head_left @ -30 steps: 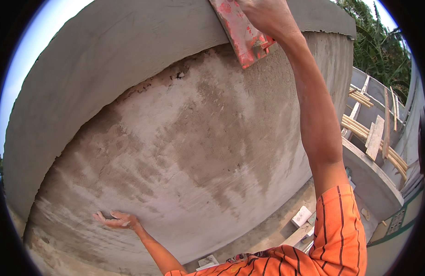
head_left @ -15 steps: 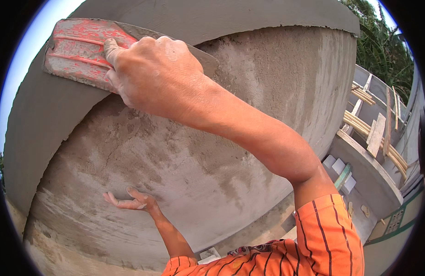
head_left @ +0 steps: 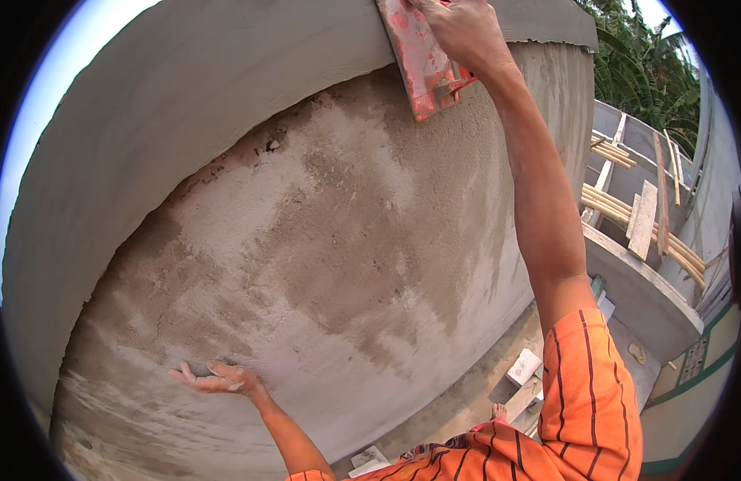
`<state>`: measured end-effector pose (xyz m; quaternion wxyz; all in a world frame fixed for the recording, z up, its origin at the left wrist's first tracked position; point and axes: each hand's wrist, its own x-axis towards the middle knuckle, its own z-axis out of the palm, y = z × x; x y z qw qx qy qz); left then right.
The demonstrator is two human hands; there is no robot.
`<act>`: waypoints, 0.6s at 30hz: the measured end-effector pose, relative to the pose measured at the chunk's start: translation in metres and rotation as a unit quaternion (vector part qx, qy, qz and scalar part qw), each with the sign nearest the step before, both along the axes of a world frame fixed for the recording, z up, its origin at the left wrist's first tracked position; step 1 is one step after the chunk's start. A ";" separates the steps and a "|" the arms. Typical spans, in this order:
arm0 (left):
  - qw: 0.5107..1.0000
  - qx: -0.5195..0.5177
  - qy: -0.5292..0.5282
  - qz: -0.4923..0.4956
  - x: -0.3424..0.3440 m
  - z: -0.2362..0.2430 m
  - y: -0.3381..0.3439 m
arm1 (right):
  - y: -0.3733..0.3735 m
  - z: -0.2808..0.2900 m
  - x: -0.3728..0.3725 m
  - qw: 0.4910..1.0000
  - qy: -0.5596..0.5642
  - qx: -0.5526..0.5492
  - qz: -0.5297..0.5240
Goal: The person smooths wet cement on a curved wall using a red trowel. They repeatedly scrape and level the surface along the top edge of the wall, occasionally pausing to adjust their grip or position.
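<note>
My right hand point(head_left: 467, 34) is stretched up to the top of the wall, closed round the handle of a red plastering float point(head_left: 421, 64) smeared with grey mortar. The float lies against the lower edge of a smooth, wet-looking plaster band point(head_left: 218, 88) along the top. Below that ragged edge is the rougher, patchy wall surface point(head_left: 330, 264), damp brown in places. Lower down, my left hand point(head_left: 216, 377) is open, palm up, fingers spread and dusted with mortar. It is close to the wall; I cannot tell whether it touches.
To the right, bamboo poles point(head_left: 615, 206) and planks point(head_left: 643, 218) lie across a low concrete wall point(head_left: 643, 276). White blocks point(head_left: 524, 365) and a board point(head_left: 521, 398) are at the wall's foot, near my foot point(head_left: 500, 412). Trees point(head_left: 647, 76) stand behind.
My right hand has swept the float rightward along the plaster band, turning it from lengthwise to nearly upright. My left hand stays open, slightly lower in view.
</note>
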<state>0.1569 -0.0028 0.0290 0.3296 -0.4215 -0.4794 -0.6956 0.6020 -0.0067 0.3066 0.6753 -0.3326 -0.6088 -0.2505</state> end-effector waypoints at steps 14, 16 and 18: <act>0.999 0.029 0.022 -0.038 0.106 0.017 0.022 | -0.011 -0.050 0.027 0.984 -0.059 -0.162 -0.042; 0.996 0.044 0.024 -0.075 0.118 0.025 0.019 | 0.004 -0.084 0.062 0.990 -0.018 -0.114 -0.079; 0.996 0.033 0.027 -0.074 0.123 0.021 0.025 | 0.022 -0.084 0.153 0.985 0.112 -0.107 -0.070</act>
